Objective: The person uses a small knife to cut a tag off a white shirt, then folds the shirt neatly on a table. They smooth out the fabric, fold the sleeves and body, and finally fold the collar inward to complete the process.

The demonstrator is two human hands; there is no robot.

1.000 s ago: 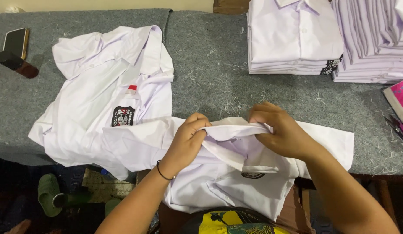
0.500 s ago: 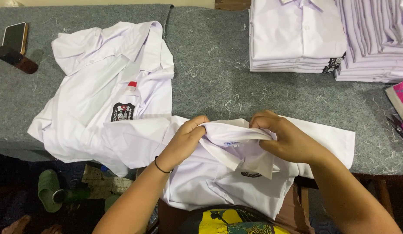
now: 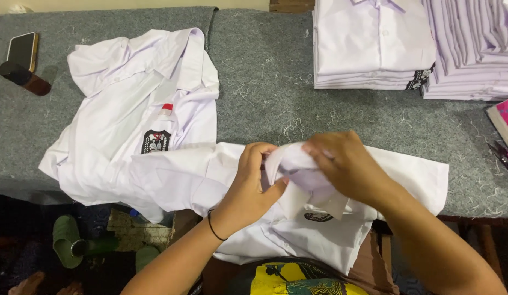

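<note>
Item: white shirt (image 3: 341, 235), lying at the near edge of the grey surface (image 3: 265, 82), hem hanging over toward me. I see my left hand (image 3: 254, 186) and right hand (image 3: 341, 164) both closed on its collar (image 3: 297, 169), bunching it at mid-fold.

Done, by my reading: two stacks of folded shirts (image 3: 374, 49) at the far right.

Left: this shirt, unfolded, and a second crumpled shirt (image 3: 139, 114) with a chest badge, spread at left.

Also present: phone (image 3: 22, 49), far left.
</note>
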